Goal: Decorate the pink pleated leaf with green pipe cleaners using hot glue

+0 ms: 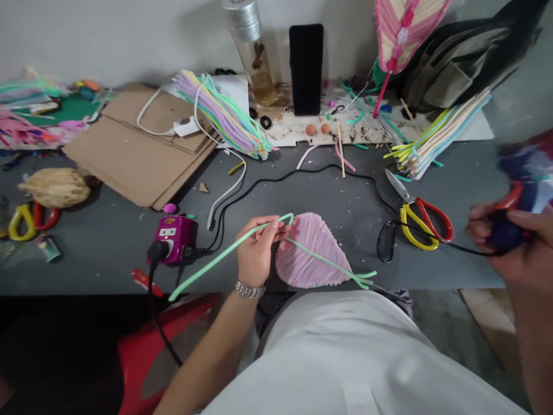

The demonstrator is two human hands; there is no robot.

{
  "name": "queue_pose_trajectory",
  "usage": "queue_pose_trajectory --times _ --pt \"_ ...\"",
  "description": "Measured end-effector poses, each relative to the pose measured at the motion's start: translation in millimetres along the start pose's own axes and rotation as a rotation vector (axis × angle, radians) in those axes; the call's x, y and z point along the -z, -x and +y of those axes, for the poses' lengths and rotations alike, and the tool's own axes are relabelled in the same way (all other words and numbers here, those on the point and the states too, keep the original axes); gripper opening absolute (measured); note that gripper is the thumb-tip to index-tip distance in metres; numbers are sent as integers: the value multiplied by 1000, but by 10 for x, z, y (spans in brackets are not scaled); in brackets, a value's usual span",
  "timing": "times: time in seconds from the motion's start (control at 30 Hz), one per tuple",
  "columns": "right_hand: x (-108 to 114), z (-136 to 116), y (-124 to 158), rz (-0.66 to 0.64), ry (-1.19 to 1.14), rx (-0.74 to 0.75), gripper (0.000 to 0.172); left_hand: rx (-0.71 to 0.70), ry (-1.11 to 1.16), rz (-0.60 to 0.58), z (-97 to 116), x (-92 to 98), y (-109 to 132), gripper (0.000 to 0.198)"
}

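Note:
My left hand (pixel 259 245) pinches a mint-green pipe cleaner (pixel 211 263), bent over near its tip. Beside those fingers lies a leaf-shaped piece wrapped in pale pink pipe cleaners (pixel 313 259), at the table's front edge. Another green pipe cleaner (pixel 319 255) runs along the middle of this leaf and ends in a small fork at its point. Off to the right, my right hand (pixel 514 230) is closed around a dark blue glue gun (pixel 505 225) with a red trigger, partly blurred. A black cord runs to it.
Scissors (pixel 417 213) with red and yellow handles lie near the black cord. A purple power adapter (pixel 175 239) stands left. Behind are cardboard sheets (pixel 142 150), pipe-cleaner bundles (pixel 224 115), a phone (pixel 306 69), a glass bottle (pixel 259 69) and a finished-looking pink leaf (pixel 408 34).

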State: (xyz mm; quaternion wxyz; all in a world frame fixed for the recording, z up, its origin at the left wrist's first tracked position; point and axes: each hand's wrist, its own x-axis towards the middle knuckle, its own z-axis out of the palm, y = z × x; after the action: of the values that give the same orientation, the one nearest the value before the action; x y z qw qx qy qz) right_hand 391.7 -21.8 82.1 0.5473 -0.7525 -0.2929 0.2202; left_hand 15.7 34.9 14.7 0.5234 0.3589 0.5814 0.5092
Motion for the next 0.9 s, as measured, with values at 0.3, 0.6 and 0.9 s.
queue_pose_trajectory --times 0.3,0.6,0.9 --pt "-721 -289 476 -793 -51 -173 20 -92 -267 54 -65 -7 115 20" --pt "-1209 -246 542 -1154 145 -244 42 -253 -428 50 -48 25 142 13" --pt "-1319 -282 688 -1145 294 -44 40 -283 -484 20 -74 58 148 11"
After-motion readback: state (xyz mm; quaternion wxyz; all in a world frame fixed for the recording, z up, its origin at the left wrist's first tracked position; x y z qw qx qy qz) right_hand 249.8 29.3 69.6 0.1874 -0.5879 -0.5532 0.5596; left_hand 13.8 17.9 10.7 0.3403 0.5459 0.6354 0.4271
